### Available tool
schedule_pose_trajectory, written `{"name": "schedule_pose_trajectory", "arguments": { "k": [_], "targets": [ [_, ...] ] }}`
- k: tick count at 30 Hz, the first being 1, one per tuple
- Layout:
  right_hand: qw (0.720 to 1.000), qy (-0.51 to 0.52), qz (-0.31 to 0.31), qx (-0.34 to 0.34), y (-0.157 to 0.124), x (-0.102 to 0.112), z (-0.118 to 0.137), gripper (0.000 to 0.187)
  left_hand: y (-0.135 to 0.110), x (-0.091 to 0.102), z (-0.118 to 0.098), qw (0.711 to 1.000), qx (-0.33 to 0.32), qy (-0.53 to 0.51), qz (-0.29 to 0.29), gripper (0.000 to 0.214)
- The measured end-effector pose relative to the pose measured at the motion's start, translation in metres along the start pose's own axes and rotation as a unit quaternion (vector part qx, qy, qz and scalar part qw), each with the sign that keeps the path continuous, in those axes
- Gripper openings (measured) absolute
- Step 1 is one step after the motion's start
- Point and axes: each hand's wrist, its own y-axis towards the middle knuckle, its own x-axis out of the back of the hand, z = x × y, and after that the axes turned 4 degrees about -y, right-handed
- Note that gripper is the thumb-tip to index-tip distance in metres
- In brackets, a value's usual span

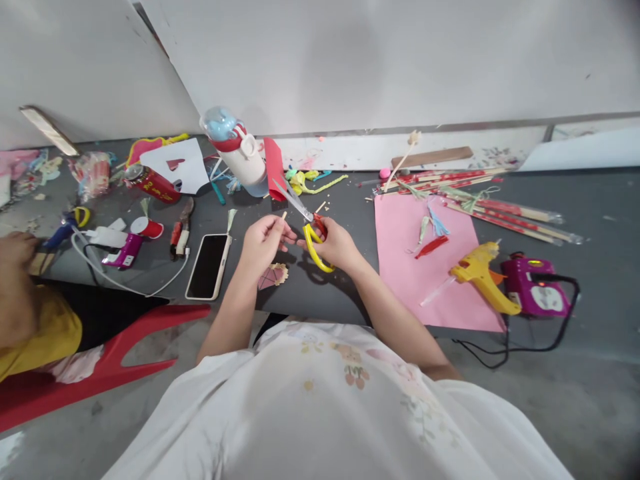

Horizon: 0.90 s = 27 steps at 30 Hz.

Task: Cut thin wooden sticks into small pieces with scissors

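In my right hand is a pair of scissors with yellow and red handles. Their blades point up and to the left, slightly apart, with nothing visible between them. My left hand is closed in a pinch on a short thin wooden stick, whose tip shows above the fingers. Just below that hand, on the grey table, lies a small pinkish piece with a pale scalloped edge. Small stick offcuts are scattered beyond the scissors. A folded red paper stands behind the blades.
Left of me are a phone, pliers, a red can and a bottle. On the right, pink paper lies under tassels and a yellow glue gun, beside a purple power pack. Another person's hand rests far left.
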Motion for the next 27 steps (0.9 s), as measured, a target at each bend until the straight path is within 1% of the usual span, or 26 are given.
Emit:
{"name": "schedule_pose_trajectory", "arguments": {
  "k": [3, 6, 11, 15, 18, 23, 27],
  "targets": [
    [1.0, 0.011, -0.025, 0.016, 0.0, -0.001, -0.003, 0.05, -0.005, -0.007, 0.007, 1.0, 0.011, -0.019, 0.015, 0.03],
    [0.999, 0.015, -0.036, 0.029, 0.0, -0.002, -0.005, 0.055, -0.007, -0.011, 0.014, 1.0, 0.009, -0.009, 0.006, 0.029],
    [0.999, 0.002, -0.039, 0.03, 0.001, -0.002, -0.005, 0.052, -0.007, -0.012, 0.019, 1.0, 0.001, 0.009, -0.004, 0.028],
    [0.998, 0.011, -0.049, 0.027, 0.003, -0.002, -0.006, 0.055, -0.007, -0.013, 0.017, 1.0, 0.0, -0.001, -0.001, 0.029],
    [0.998, 0.009, -0.061, 0.026, 0.004, -0.002, -0.006, 0.055, -0.008, -0.015, 0.014, 0.999, 0.021, -0.031, 0.013, 0.03],
    [0.997, -0.007, -0.074, 0.024, 0.005, -0.001, -0.008, 0.051, -0.009, -0.019, 0.015, 0.989, 0.089, -0.118, 0.023, 0.03],
    [0.997, 0.004, -0.069, 0.023, 0.005, -0.003, -0.008, 0.053, -0.008, -0.021, 0.018, 0.986, 0.089, -0.14, 0.022, 0.028]
  ]
}}
